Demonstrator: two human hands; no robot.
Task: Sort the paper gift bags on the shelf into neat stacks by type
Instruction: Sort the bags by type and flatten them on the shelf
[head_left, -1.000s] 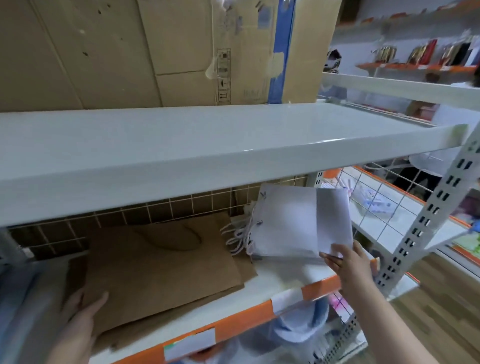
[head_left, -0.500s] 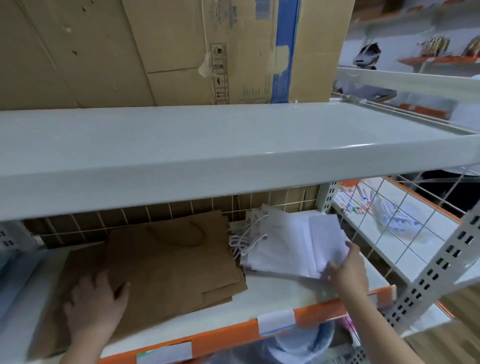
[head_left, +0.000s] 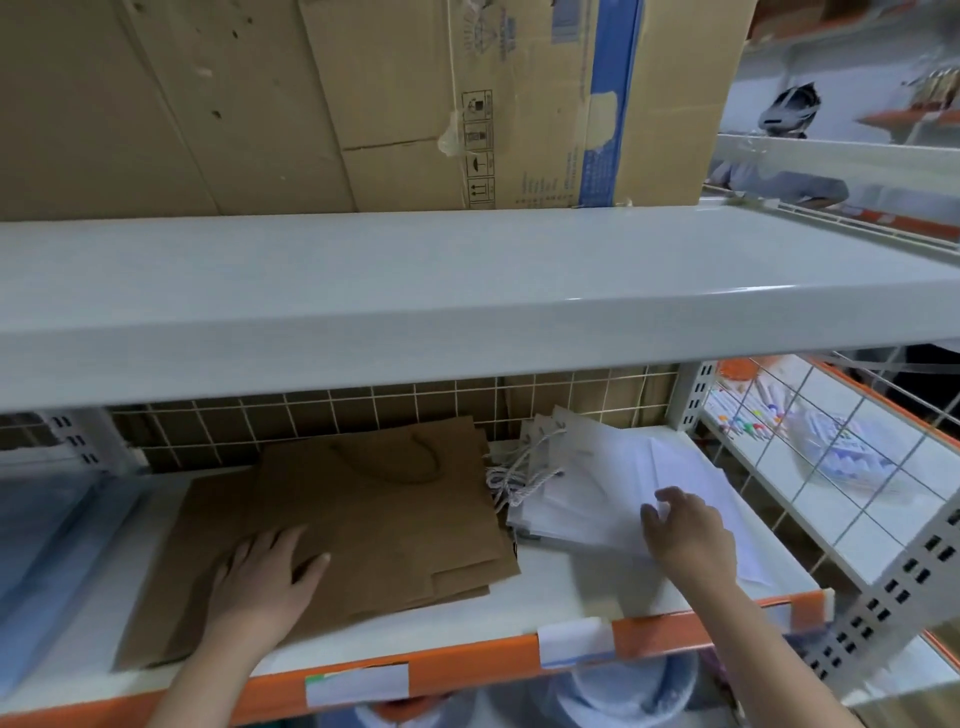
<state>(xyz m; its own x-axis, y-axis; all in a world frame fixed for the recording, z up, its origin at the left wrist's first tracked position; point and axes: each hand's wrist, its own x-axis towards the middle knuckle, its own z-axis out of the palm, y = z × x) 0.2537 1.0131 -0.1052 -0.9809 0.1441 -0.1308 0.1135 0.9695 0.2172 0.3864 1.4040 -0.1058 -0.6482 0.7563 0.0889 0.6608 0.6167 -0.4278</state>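
Observation:
A stack of brown paper gift bags (head_left: 374, 509) lies flat on the lower white shelf (head_left: 545, 587), twisted handles toward the back. My left hand (head_left: 265, 577) rests flat on the front left part of this stack, fingers spread. To its right a stack of white paper gift bags (head_left: 597, 483) lies with white cord handles pointing left toward the brown stack. My right hand (head_left: 685, 530) lies on the front right of the white stack, fingers bent down onto the top bag's edge; a real grip does not show.
The upper white shelf (head_left: 467, 291) overhangs the bags and carries large cardboard boxes (head_left: 363, 98). A wire grid (head_left: 395, 410) backs the lower shelf. Its orange front edge (head_left: 467, 660) bears labels. A wire basket shelf with pens (head_left: 810, 447) adjoins on the right.
My left hand moved up from the front edge onto the brown stack. The white stack, lifted a second ago, now lies flat, with my right hand on top of it.

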